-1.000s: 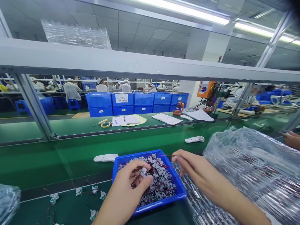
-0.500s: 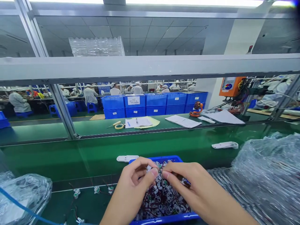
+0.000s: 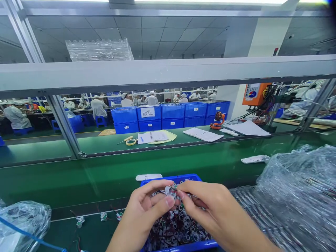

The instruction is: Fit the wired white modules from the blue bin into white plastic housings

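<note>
Both of my hands are close together above a blue plastic tray (image 3: 170, 179) heaped with small white parts trailing thin dark red wires (image 3: 175, 227). My left hand (image 3: 141, 213) and my right hand (image 3: 217, 210) pinch a small white wired part (image 3: 169, 190) between their fingertips. The hands hide most of the tray's far half, and the part's exact shape is partly covered. Just left of the tray, several similar wired parts (image 3: 103, 216) lie on the lower green bench.
A white plastic strip (image 3: 148, 177) lies behind the tray, and another (image 3: 254, 159) lies farther right. Clear plastic bags bulge at right (image 3: 296, 185) and left (image 3: 23, 220). Beyond a metal-framed shelf (image 3: 168, 70) stand blue crates (image 3: 170, 117), papers (image 3: 154, 137), and distant seated workers (image 3: 98, 106).
My right hand has come in from the right to meet my left hand above the tray. The view has swung level, and the tray now sits lower in the picture.
</note>
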Tool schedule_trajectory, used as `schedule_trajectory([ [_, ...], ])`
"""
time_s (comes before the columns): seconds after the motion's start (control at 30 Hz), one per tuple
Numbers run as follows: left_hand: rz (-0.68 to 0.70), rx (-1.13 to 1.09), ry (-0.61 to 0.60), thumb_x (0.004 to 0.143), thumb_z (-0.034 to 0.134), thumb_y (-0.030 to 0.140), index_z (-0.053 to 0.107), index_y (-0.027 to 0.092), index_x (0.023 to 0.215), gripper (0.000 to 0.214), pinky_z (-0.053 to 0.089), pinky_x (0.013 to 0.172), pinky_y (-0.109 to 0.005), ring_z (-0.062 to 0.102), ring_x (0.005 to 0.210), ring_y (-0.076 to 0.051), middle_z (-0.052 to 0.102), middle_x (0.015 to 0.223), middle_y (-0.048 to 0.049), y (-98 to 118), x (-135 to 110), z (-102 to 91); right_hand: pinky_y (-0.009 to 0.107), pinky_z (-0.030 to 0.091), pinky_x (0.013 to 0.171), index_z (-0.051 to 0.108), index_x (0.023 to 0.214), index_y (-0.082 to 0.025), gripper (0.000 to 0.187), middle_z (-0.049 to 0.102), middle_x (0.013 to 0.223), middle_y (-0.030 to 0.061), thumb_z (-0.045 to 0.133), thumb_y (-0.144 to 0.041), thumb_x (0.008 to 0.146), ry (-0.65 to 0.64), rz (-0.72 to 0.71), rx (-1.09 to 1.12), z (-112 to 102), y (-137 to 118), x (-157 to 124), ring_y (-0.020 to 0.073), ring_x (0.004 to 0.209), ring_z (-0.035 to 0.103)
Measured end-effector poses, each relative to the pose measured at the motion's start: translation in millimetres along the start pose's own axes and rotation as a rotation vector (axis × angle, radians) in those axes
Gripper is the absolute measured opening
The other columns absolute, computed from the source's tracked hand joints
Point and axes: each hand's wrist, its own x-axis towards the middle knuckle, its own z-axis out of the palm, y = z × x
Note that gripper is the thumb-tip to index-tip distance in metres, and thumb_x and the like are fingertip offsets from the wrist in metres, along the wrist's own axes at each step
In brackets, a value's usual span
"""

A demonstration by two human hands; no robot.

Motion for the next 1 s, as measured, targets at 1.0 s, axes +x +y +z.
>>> schedule_trajectory([
  [1.0,0.344,0.84,0.143,0.084,0.076,0.043,0.084,0.039,0.082,0.009,0.058,0.072,-0.024,0.076,0.076,-0.022,0.081,0.082,0.003,18.7,-12.1,5.5,0.024,0.047,0.076,0.07,0.096,-0.028,0.012,0.062,0.1,-0.0007,0.062,-0.035,0.099,-0.152,0.141,0.224,-9.3,11.8,-2.2,0.0156,0.084,0.061],
])
